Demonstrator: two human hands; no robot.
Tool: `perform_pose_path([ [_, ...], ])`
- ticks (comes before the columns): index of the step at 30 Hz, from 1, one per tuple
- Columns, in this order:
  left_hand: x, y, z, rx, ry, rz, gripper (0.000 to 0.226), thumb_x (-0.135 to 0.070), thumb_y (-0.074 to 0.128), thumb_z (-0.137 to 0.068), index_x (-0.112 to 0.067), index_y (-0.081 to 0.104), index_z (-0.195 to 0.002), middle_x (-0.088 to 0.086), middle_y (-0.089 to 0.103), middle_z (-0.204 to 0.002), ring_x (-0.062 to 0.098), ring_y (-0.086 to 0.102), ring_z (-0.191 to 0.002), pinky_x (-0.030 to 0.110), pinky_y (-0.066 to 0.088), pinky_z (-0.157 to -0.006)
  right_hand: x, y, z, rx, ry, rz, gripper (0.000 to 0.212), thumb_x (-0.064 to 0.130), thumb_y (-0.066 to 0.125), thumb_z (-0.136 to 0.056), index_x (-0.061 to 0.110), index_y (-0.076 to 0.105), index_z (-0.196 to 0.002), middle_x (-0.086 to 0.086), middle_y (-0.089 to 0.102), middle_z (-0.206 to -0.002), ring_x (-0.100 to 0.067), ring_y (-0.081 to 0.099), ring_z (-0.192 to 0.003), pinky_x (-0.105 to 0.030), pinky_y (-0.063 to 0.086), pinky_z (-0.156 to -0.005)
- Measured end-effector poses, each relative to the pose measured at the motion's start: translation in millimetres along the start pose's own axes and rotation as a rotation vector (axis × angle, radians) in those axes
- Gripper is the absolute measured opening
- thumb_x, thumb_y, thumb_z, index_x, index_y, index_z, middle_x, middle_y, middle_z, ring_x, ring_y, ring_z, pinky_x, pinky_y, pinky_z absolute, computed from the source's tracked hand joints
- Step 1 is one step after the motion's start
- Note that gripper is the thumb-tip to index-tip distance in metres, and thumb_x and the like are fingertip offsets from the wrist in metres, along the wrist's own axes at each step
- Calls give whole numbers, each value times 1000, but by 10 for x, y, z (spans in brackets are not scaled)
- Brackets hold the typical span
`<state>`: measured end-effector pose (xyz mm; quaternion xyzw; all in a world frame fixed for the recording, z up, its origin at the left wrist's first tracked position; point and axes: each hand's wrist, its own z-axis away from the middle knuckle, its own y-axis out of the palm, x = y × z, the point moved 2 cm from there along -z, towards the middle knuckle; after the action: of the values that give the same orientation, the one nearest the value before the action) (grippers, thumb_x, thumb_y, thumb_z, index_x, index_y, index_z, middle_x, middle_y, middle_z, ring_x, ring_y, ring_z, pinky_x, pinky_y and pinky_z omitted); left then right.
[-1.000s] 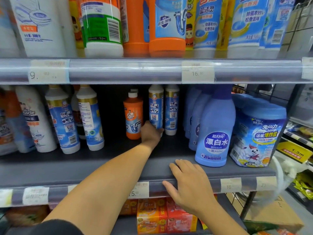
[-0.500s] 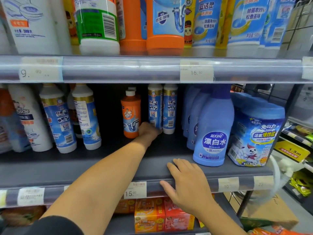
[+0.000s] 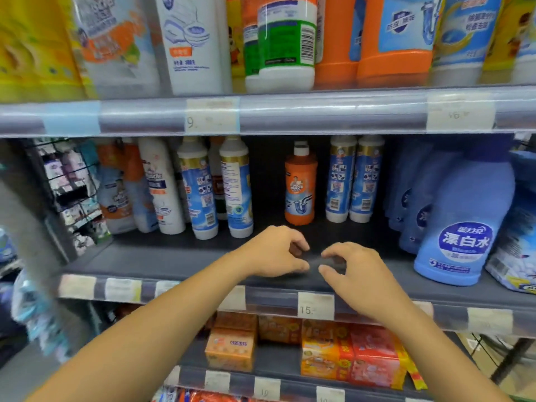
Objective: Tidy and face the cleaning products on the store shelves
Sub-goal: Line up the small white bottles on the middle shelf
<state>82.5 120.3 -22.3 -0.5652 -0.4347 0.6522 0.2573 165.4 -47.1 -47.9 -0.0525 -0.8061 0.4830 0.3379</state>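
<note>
My left hand (image 3: 275,252) and my right hand (image 3: 358,275) hover side by side over the front of the dark middle shelf (image 3: 179,256). Their fingers are loosely curled and hold nothing. Behind them an orange drain-cleaner bottle (image 3: 300,187) stands alone at the back, label forward. Two blue-and-white bottles (image 3: 353,181) stand right of it with their back labels showing. Another pair of blue-and-white bottles (image 3: 217,188) stands to the left, nearer the front. A large blue bleach bottle (image 3: 458,227) faces forward at the right.
White and orange toilet-cleaner bottles (image 3: 145,187) fill the shelf's left end. The upper shelf (image 3: 319,111) carries big orange, white and blue bottles. Boxed soaps (image 3: 348,352) lie on the shelf below. A price tag reading 15 (image 3: 315,306) sits under my right hand.
My left hand has drawn back from beside the orange bottle to the shelf's front. My right hand has lifted off the shelf edge. The view has swung left.
</note>
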Motion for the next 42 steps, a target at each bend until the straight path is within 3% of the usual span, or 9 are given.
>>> perform_pose_path([
  [3,302,-305,330,-142,-95,-32,36,-34,76,-82,-22,68,-115,-7,69,-105,3,64,-90,20,51,-80,335,96,-301,9,-1,-142,34,36,69,-82,28,64,-114,9,64,-110,-7,59,-96,-23,46,-80],
  [6,617,-607,540,-280,-204,-9,31,-33,74,-83,-19,69,-111,-4,69,-100,10,65,-92,21,49,-77,635,296,-657,71,23,-222,43,35,71,-79,25,60,-120,5,64,-117,-6,58,-98,-18,41,-76],
  [11,1062,-923,642,-560,-366,90,30,-31,78,-78,-16,66,-102,-1,67,-93,17,63,-90,23,47,-69,1046,643,-1252,57,132,-309,71,43,79,-71,16,50,-131,-6,61,-125,-20,60,-107,-27,48,-77],
  [15,1254,-1048,559,-739,-387,197,32,-29,81,-76,-19,53,-88,-4,59,-83,19,59,-83,16,38,-53,1245,878,-1566,-18,213,-543,74,34,85,-67,16,45,-127,-6,60,-128,-22,61,-110,-27,45,-73],
  [18,1340,-1078,391,-721,-388,316,46,-24,81,-77,-10,58,-114,9,69,-112,28,66,-102,36,56,-80,1292,995,-1709,-70,224,-686,75,29,86,-65,17,45,-126,-6,60,-129,-24,61,-113,-31,50,-85],
  [21,1355,-1074,247,-737,-403,418,62,-19,82,-75,-10,49,-127,14,63,-128,31,63,-111,47,53,-93,1295,1073,-1778,-94,207,-740,75,27,86,-67,17,45,-129,-5,59,-131,-24,59,-116,-31,48,-89],
  [28,1527,-1019,65,-739,-424,485,73,-13,89,-65,-10,48,-126,12,62,-128,29,62,-113,47,51,-96,1175,1163,-1802,-56,151,-705,70,23,83,-69,21,45,-128,-5,59,-131,-22,58,-118,-31,46,-91],
  [38,1629,-967,73,-710,-383,560,76,-20,96,-43,-18,61,-110,-1,67,-104,17,65,-86,30,52,-72,923,809,-1482,-98,144,-599,65,27,84,-70,18,51,-124,-5,61,-130,-22,59,-116,-25,43,-84],
  [42,1495,-908,28,-682,-350,639,53,-12,95,-49,-23,63,-90,4,69,-104,19,68,-83,37,55,-77,527,434,-1280,-190,218,-570,63,29,84,-69,20,51,-123,-3,62,-128,-22,60,-114,-28,46,-84],
])
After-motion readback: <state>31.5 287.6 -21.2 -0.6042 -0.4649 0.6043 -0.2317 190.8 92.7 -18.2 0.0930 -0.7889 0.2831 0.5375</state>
